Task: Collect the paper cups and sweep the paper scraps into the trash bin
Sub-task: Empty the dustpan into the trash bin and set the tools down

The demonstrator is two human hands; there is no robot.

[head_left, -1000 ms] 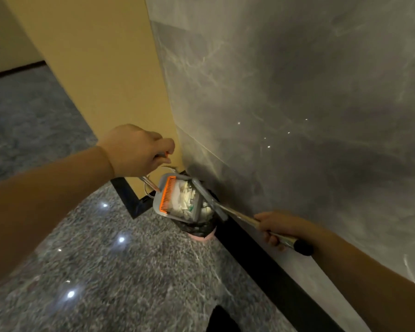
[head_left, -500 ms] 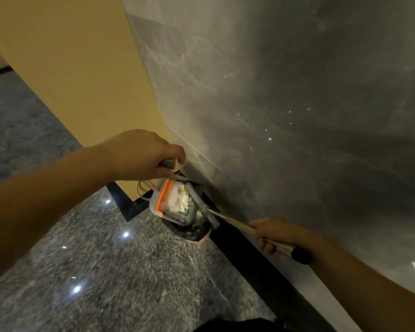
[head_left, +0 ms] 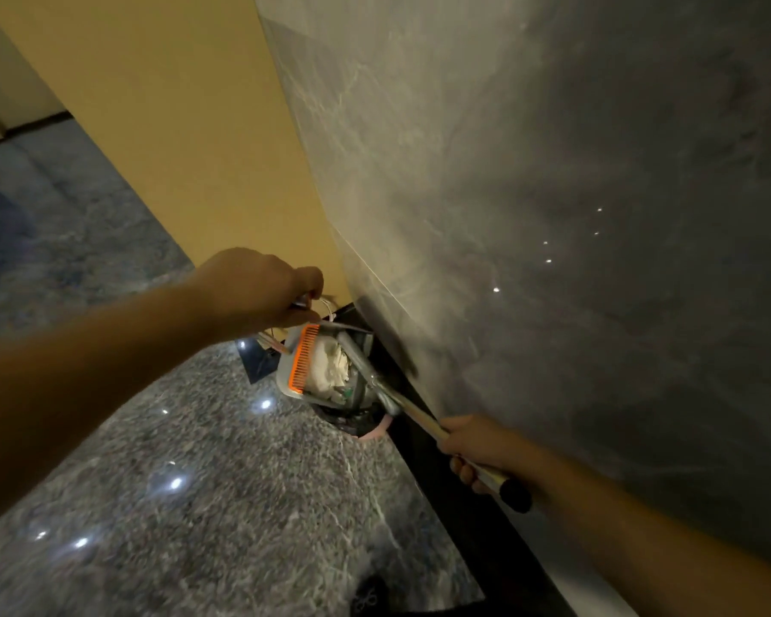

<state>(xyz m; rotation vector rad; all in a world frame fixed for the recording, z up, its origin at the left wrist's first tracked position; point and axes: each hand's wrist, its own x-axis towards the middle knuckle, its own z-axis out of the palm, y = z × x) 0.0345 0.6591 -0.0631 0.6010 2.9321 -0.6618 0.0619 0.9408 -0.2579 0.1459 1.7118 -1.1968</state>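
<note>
A grey dustpan [head_left: 286,376] with an orange comb edge [head_left: 303,358] is tilted over a small trash bin [head_left: 352,423] with a black liner and pink rim, next to the wall base. White paper scraps [head_left: 330,369] lie in the pan. My right hand [head_left: 472,447] grips the dustpan's long metal handle [head_left: 415,414] near its black end cap. My left hand [head_left: 263,287] is closed round a thin metal handle just above the pan; the broom head below it is mostly hidden.
A grey marble wall [head_left: 553,216] rises on the right with a black skirting [head_left: 455,496] along its foot. A tan wall [head_left: 174,104] meets it at the corner behind the bin. Speckled grey stone floor [head_left: 197,505] spreads to the left and front.
The view has shifted right and closer. Both hands keep their grips, and the dustpan stays tilted over the bin, its scraps sitting lower in the pan.
</note>
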